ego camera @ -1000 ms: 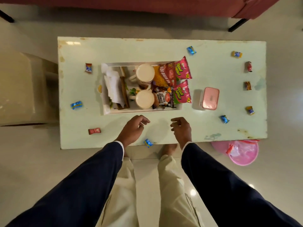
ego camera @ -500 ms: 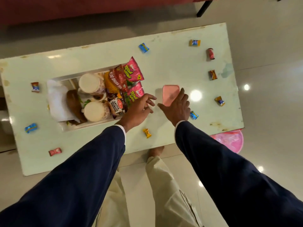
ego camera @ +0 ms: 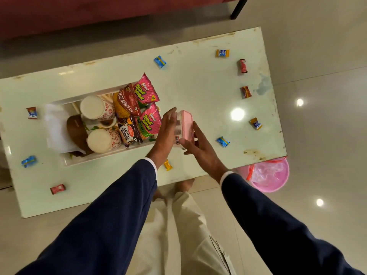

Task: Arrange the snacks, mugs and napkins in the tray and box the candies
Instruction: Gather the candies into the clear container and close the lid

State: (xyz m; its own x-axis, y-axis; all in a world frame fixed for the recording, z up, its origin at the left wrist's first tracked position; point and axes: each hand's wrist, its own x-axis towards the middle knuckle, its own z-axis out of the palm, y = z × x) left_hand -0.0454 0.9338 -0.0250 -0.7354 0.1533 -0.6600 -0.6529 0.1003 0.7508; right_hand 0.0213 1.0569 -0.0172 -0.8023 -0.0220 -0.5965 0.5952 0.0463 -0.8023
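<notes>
A: Seen from the head camera, a pink-lidded candy box (ego camera: 184, 126) is held between 2 hands just off the right end of the tray (ego camera: 93, 158), apparently lifted a little off the pale tabletop (ego camera: 198, 86). Is the grip firm?

B: The left hand (ego camera: 166, 132) presses nearly straight fingers flat against the box's clear side. The right hand (ego camera: 198, 147) cradles the near corner with spread fingers, thumb toward the lid. Neither hand wraps fully round it; the box is pressed between them.

A: The lid is on?

B: It looks seated. The step in hand is probably opening it. Best done by steadying the base with the left hand while the right peels the lid from 1 corner, keeping the box level and low over the tabletop.

A: And the candies?

B: None boxed that can be seen. Wrapped candies lie scattered: a yellow one (ego camera: 168, 165) near the left sleeve, a blue one (ego camera: 223, 141) just right of the right hand, and others well apart, such as a red one (ego camera: 57, 188) at the near-left corner.

A: The tray?

B: Already filled: 2 mugs (ego camera: 97, 108), snack packets (ego camera: 146, 92) and white napkins (ego camera: 55, 128). A pink bin (ego camera: 274, 183) stands on the floor beside the tabletop's right end.
</notes>
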